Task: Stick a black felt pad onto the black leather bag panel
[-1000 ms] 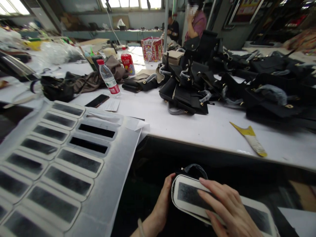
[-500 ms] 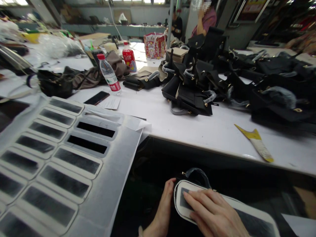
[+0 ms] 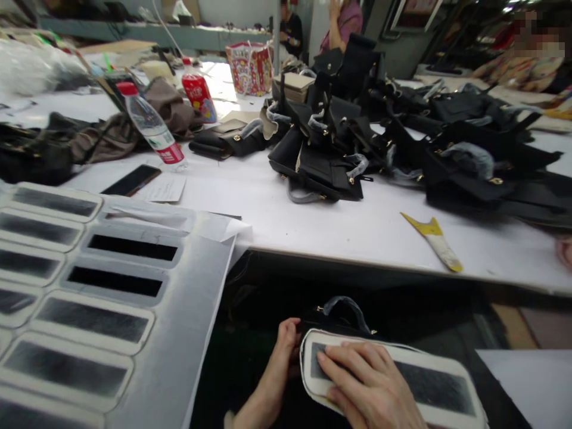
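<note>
White around dark, the panel [image 3: 435, 387] lies beneath the right hand's [image 3: 373, 384] fingers, now gathered flat where they were spread, seemingly pressing it down; the left hand [image 3: 273, 372] cups its end, pinch unclear.

The panel [image 3: 435, 387] is off-white with a dark grey centre — the bags [image 3: 328, 167] black, the carrier [image 3: 250, 68] red and multicoloured.

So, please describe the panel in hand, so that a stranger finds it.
Below the front edge of the white table, find the right hand. It rests on the panel, pale, rounded, with a dark stripe. Unlike those on the grey sheet, it has a handle behind it.
</note>
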`<state>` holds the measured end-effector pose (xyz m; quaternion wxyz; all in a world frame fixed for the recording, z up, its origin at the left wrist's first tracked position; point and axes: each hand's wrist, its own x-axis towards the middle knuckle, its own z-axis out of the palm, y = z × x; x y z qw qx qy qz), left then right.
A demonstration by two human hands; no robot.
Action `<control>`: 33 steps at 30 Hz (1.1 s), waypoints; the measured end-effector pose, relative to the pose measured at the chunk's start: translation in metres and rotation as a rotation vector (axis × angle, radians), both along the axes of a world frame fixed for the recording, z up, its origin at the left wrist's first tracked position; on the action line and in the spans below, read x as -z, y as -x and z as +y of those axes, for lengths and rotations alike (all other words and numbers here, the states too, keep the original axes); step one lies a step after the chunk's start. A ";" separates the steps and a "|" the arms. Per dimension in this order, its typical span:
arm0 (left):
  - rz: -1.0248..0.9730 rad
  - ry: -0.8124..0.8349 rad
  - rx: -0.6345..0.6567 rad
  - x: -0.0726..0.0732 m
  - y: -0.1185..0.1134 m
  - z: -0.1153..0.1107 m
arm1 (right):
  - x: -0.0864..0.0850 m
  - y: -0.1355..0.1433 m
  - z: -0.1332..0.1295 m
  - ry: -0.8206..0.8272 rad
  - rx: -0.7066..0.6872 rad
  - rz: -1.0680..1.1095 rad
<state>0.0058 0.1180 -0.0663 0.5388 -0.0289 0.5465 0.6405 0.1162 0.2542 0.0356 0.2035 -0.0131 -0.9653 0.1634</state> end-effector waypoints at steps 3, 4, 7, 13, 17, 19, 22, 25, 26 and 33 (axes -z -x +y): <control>0.204 0.028 0.116 0.001 0.018 0.001 | 0.003 -0.003 -0.007 -0.002 0.073 0.075; 0.307 0.008 0.151 -0.003 0.026 0.003 | 0.006 -0.005 -0.010 0.000 0.100 0.100; 0.617 -0.106 0.324 -0.031 0.051 0.019 | 0.017 -0.008 -0.016 0.059 0.178 0.137; 1.022 -0.080 0.929 -0.092 0.079 0.073 | 0.036 -0.012 -0.022 0.207 0.215 0.197; 1.159 -0.228 1.114 -0.096 0.080 0.085 | 0.040 -0.013 -0.023 0.177 0.240 0.249; 1.222 -0.260 1.098 -0.093 0.077 0.084 | 0.040 -0.011 -0.023 0.158 0.253 0.258; 1.276 -0.260 1.052 -0.089 0.072 0.081 | 0.039 -0.009 -0.023 0.143 0.264 0.258; 1.288 -0.171 0.950 -0.088 0.072 0.082 | 0.038 -0.008 -0.023 0.139 0.262 0.246; 1.288 -0.119 0.902 -0.089 0.073 0.084 | 0.038 -0.008 -0.023 0.137 0.261 0.245; 1.262 -0.205 1.132 -0.111 0.073 0.103 | 0.031 -0.008 -0.022 0.202 0.269 0.241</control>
